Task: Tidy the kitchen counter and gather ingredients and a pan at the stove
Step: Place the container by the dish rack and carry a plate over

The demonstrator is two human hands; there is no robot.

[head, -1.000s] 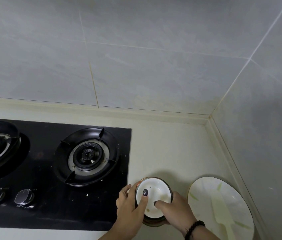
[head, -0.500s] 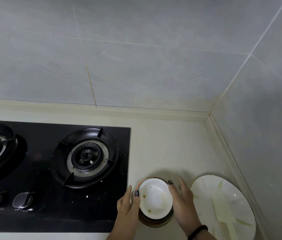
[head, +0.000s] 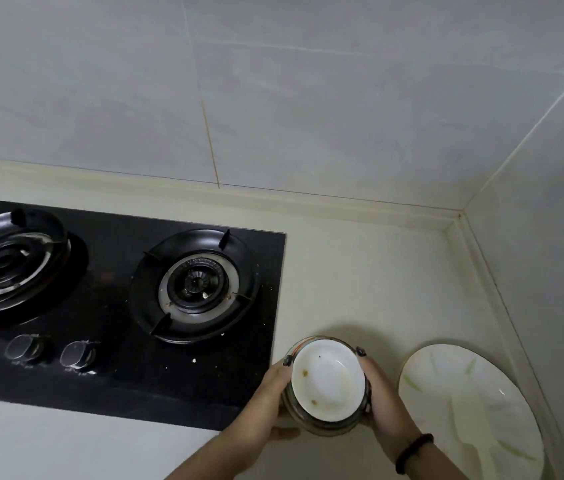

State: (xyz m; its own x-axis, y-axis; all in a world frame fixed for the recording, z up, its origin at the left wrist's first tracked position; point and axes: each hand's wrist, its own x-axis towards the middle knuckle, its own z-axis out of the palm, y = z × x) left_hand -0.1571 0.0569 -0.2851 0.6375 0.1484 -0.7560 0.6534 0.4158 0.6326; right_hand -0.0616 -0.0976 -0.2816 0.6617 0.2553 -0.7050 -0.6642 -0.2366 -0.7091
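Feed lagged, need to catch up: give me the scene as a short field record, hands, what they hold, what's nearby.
left hand: grips left side of bowl stack
right hand: grips right side of bowl stack
bowl stack: white bowl on top, food specks inside, nested in patterned bowl
plate: on counter, right of stack
stove: left of stack, both burners bare
counter: pale, corner at right

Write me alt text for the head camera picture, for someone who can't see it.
Both hands, left hand and right hand, grip a stack of small round bowls, the top one white with brown food specks, above a pale kitchen counter. A black two-burner gas stove lies to the left, and a large white plate with green leaf marks to the right.
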